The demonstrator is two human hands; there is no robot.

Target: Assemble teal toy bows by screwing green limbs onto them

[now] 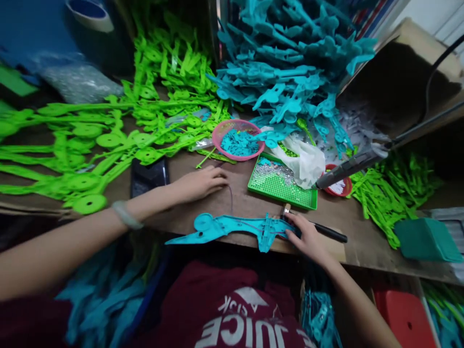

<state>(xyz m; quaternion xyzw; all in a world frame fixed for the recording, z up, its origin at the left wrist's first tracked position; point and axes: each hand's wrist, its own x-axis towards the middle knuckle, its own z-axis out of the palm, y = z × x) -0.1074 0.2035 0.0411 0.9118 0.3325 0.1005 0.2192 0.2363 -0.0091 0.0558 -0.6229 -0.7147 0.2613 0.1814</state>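
Note:
A long blue plastic toy part (235, 227) lies along the front edge of the table, with a round disc near its left end and a ribbed crosspiece towards its right. My right hand (308, 238) grips its right end, thumb low and fingers above. Beside that hand is a hammer-like tool with a black handle (330, 232), its head partly hidden by the fingers. A thin dark cord (231, 198) runs from the blue part up to the fingertips of my left hand (201, 183). That hand rests on the table with fingers apart; whether it touches the cord is unclear.
A pink basket (221, 147) of small blue pieces and a green perforated tray (282, 193) of small metal pieces stand ahead. Green parts (83, 130) heap at left, blue parts (290, 72) behind. A dark phone (149, 175) lies left; a grey rod (353, 164) slants in from the right.

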